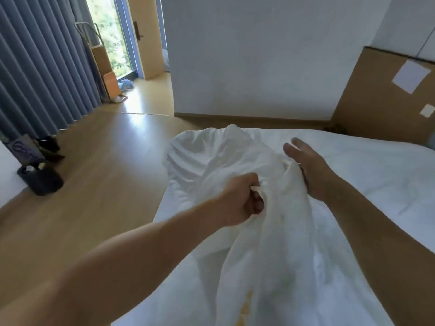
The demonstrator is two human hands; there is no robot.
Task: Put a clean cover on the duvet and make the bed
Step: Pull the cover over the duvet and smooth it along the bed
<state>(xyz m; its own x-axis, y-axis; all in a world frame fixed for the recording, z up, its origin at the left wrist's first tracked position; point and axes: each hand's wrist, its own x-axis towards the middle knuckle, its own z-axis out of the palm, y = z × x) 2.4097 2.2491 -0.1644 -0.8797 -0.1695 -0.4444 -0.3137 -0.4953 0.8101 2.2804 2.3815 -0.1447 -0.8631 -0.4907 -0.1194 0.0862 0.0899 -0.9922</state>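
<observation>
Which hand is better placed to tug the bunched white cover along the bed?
Probably the left. The left hand already grips a fold of the cover, while the right hand only rests open against it, fingers straight.

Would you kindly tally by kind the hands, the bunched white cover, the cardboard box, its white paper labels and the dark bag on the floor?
Hands: 2 (left hand, right hand)
Duvet cover: 1
Cardboard box: 1
White paper labels: 2
Dark bag: 1
Total: 7
</observation>
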